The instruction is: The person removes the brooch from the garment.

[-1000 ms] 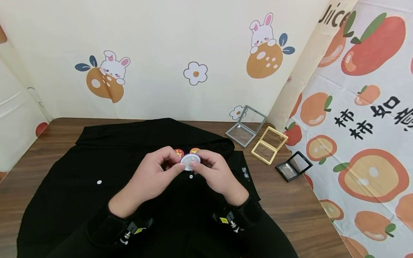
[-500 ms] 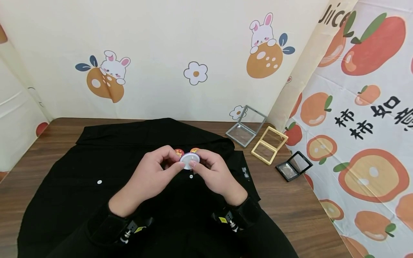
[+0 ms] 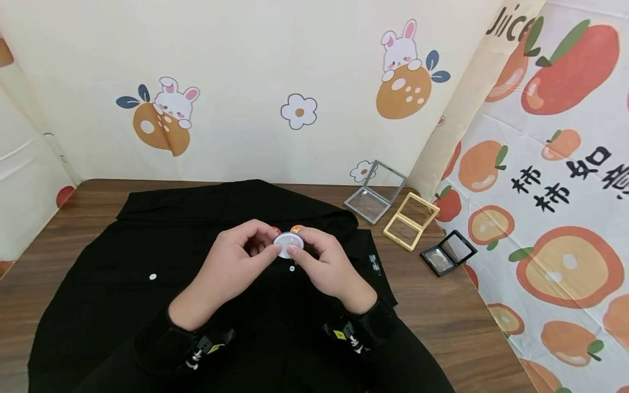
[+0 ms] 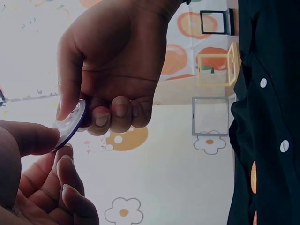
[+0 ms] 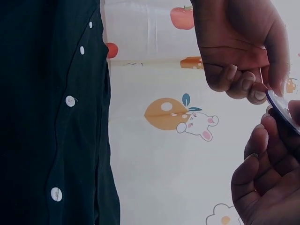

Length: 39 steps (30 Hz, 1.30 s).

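Both hands are busy at the middle of the black shirt [image 3: 162,234]: the left hand [image 3: 233,265] and the right hand [image 3: 331,270] pinch one round badge [image 3: 288,245] between thumbs and fingers, pale back up, just above the cloth. Right behind it, two red-and-yellow badges, the left badge [image 3: 277,230] and the right badge [image 3: 297,228], peek out from the shirt, partly covered by fingers.

Out to the right, three hinged square frames spread open on the tabletop [image 3: 432,316]: the grey frame [image 3: 368,203] by the far edge near the far right corner, the yellow frame [image 3: 409,222] just in front, the black frame [image 3: 447,254] close to the right edge. The shirt spans the left and centre. A rabbit-print cloth [image 3: 236,136] hangs behind the far edge, and a persimmon-print cloth [image 3: 511,273] runs along the right.

Over to the wrists! The left wrist view catches the badge nearly edge-on, dark blue rim showing, fingers bent beneath the thumbs; the head view has it face-on to its back. The right wrist view picks out a row of white buttons [image 5: 70,101] down the shirt, where the head view shows only two. The badge's front cannot be made out.
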Tool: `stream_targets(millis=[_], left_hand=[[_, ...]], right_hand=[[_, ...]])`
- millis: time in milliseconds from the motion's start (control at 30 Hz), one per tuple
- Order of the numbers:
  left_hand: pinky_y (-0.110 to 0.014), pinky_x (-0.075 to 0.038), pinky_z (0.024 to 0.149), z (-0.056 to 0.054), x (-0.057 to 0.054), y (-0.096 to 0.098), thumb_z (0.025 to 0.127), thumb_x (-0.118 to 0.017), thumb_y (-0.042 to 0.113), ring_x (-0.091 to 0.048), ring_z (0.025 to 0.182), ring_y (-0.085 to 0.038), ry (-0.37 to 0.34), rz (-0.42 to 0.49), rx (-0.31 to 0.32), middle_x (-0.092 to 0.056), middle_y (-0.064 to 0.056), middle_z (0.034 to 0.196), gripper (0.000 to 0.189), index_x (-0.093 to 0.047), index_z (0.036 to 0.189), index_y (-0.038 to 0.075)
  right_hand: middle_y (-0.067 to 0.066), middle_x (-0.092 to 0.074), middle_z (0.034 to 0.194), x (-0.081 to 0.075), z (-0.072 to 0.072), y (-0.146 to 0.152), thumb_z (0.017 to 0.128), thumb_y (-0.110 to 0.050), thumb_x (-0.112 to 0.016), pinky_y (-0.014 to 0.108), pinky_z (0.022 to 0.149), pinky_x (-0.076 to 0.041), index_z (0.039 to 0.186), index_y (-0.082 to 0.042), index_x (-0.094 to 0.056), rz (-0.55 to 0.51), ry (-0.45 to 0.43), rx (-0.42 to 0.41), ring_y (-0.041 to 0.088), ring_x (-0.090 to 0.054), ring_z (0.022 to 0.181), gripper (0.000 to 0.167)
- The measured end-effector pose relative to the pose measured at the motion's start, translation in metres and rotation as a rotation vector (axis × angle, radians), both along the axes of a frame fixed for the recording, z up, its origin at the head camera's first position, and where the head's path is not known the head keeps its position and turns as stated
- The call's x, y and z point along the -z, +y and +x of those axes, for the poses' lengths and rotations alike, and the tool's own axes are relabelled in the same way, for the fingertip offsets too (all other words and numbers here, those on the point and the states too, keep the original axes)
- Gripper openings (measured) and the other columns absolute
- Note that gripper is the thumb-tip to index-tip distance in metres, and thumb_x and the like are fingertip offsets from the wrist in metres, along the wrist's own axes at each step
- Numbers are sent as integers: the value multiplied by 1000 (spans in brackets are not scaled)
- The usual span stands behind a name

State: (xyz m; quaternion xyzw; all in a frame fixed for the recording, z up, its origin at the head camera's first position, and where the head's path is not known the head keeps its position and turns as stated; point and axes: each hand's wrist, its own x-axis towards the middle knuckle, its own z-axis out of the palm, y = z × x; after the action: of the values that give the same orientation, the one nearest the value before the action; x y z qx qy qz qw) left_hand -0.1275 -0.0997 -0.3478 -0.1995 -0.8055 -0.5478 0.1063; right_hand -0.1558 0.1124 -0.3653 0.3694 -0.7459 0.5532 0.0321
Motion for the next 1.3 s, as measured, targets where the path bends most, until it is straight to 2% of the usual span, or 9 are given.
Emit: stream_targets(millis=[200, 367, 467, 600, 700, 833, 1033, 1167, 1300], left_hand=[[-28, -50, 62, 0, -1, -1, 93, -76, 6, -57, 71, -17, 15, -8, -13, -66, 5, 83, 9, -72, 96, 14], [-28, -50, 62, 1, -2, -3, 94, -76, 10, -57, 71, -17, 28, -8, -23, -65, 4, 83, 4, -73, 96, 11], [-28, -50, 62, 2, -2, -3, 94, -76, 10, -57, 71, -16, 40, -4, -23, -65, 4, 84, 4, -73, 96, 11], [-28, -51, 63, 3, -2, -2, 93, -76, 6, -57, 71, -15, 69, -3, -27, -66, 5, 85, 7, -73, 93, 13], [-28, -50, 63, 4, -3, -1, 92, -77, 5, -57, 72, -15, 93, -5, -33, -65, 6, 85, 9, -73, 92, 13], [-28, -50, 64, 4, -3, 0, 91, -78, 2, -57, 72, -14, 117, -7, -30, -63, 7, 85, 14, -73, 91, 15], [-28, -49, 64, 4, -4, 0, 91, -78, 2, -56, 73, -14, 144, -9, -14, -61, 8, 84, 16, -73, 90, 17], [-28, -50, 65, 5, -3, 0, 90, -78, 2, -57, 74, -13, 144, -19, 1, -62, 9, 84, 15, -75, 90, 17], [-27, -50, 65, 6, -3, 0, 90, -79, 2, -57, 73, -13, 135, -30, 2, -62, 9, 84, 15, -76, 90, 16]], right_hand=[[2, -63, 93, 0, 1, -1, 104, -11, -59, 33, 74, -51, 103, -4, -68, 21, -1, 7, 19, -58, 83, 12], [5, -63, 89, 0, 2, -2, 106, -14, -56, 32, 71, -54, 100, -2, -67, 9, -67, -7, 21, -60, 77, 18], [7, -64, 86, 0, 2, -2, 109, -18, -49, 32, 72, -55, 101, 3, -66, -42, -163, -31, 21, -61, 76, 29], [6, -65, 87, -1, 0, -3, 112, -33, -38, 28, 72, -54, 107, 10, -63, -179, -392, -142, 18, -61, 77, 50], [4, -66, 87, 0, -2, -2, 112, -44, -39, 25, 70, -52, 107, 2, -65, -275, -558, -228, 15, -61, 77, 54], [0, -67, 85, 3, -4, -1, 108, -51, -47, 24, 69, -50, 104, -13, -70, -338, -658, -305, 12, -60, 77, 44], [-1, -68, 87, 4, -6, -1, 102, -56, -57, 25, 71, -49, 104, -16, -73, -363, -731, -396, 12, -59, 78, 43], [0, -67, 89, 6, -6, 0, 101, -54, -60, 24, 72, -48, 104, -17, -74, -352, -716, -411, 12, -59, 81, 40], [-2, -67, 89, 8, -6, 0, 104, -54, -56, 24, 73, -47, 104, -19, -75, -331, -683, -437, 12, -58, 82, 39]])
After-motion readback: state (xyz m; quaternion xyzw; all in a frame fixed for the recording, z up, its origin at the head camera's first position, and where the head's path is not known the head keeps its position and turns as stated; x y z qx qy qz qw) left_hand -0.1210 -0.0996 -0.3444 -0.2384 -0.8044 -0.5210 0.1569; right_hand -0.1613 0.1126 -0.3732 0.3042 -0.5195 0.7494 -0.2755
